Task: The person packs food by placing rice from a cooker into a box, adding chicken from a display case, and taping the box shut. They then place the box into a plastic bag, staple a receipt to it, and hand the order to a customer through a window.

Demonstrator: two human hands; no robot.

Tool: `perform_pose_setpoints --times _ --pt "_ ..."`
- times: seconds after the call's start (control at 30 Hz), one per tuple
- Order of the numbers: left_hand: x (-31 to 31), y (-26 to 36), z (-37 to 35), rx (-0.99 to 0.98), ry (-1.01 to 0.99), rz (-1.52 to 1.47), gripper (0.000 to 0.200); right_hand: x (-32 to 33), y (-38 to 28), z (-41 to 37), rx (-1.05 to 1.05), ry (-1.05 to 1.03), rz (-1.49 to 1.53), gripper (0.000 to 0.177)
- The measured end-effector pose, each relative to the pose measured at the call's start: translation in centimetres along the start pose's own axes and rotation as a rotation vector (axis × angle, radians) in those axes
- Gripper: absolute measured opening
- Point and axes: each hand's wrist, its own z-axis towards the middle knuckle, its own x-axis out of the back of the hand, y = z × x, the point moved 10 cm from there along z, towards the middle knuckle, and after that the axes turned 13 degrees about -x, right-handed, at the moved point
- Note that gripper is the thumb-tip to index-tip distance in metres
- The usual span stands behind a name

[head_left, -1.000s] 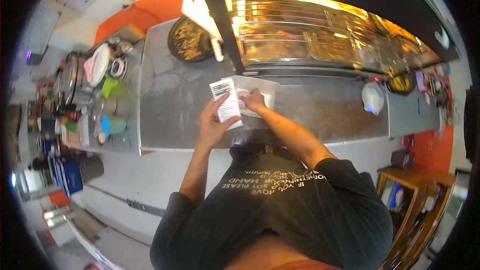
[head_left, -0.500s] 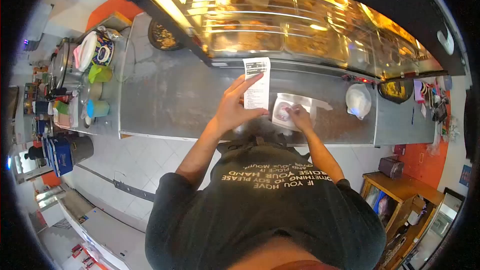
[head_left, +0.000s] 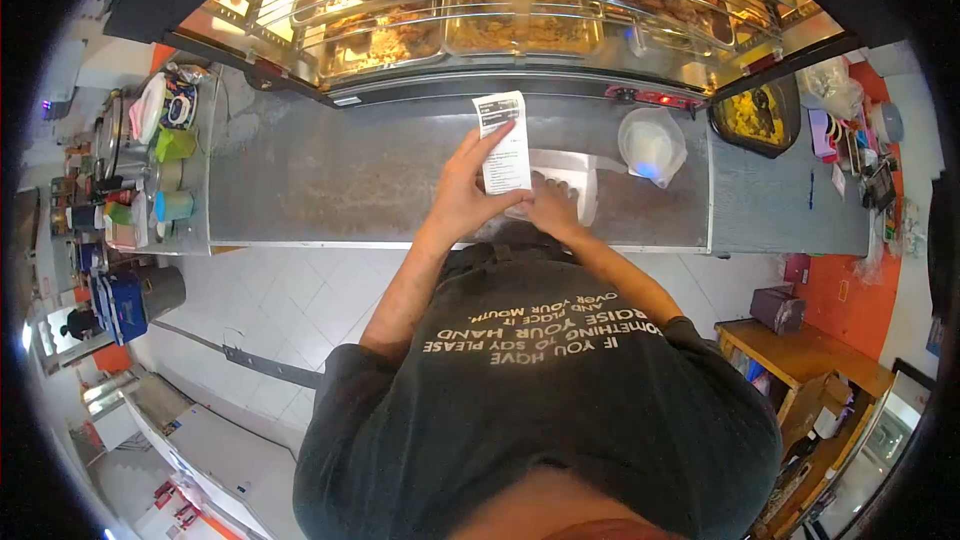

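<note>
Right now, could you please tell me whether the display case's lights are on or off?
On: the display case glows yellow over its trays of food, and a red light shows below its glass.

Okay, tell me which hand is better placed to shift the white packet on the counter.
Right hand, probably: it's at the white packet, while the left hand holds the printed slip.

Dull, scuffed metal counter (head_left: 380,180); smooth paper receipt (head_left: 506,155); glossy, crinkled clear plastic bag (head_left: 652,147); matt black cloth shirt (head_left: 540,400); brown wooden cabinet (head_left: 825,350); shiny metal trays (head_left: 525,35).
</note>
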Motion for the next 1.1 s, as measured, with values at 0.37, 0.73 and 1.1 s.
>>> perform_pose_setpoints --times 0.37,0.73,1.1 --pt "-2.2 -1.5 -2.1 0.200 0.080 -0.053 0.076 13.0 29.1 3.2 -0.489 0.656 1.660 0.022" --pt "-3.6 -1.3 -1.1 0.133 0.086 -0.146 0.064 7.3 35.2 8.8 -0.764 0.222 1.192 0.046" --pt "-10.6 -2.0 2.6 0.061 -0.159 -0.120 0.057 12.0 38.0 9.4 -0.623 0.576 1.110 0.027"
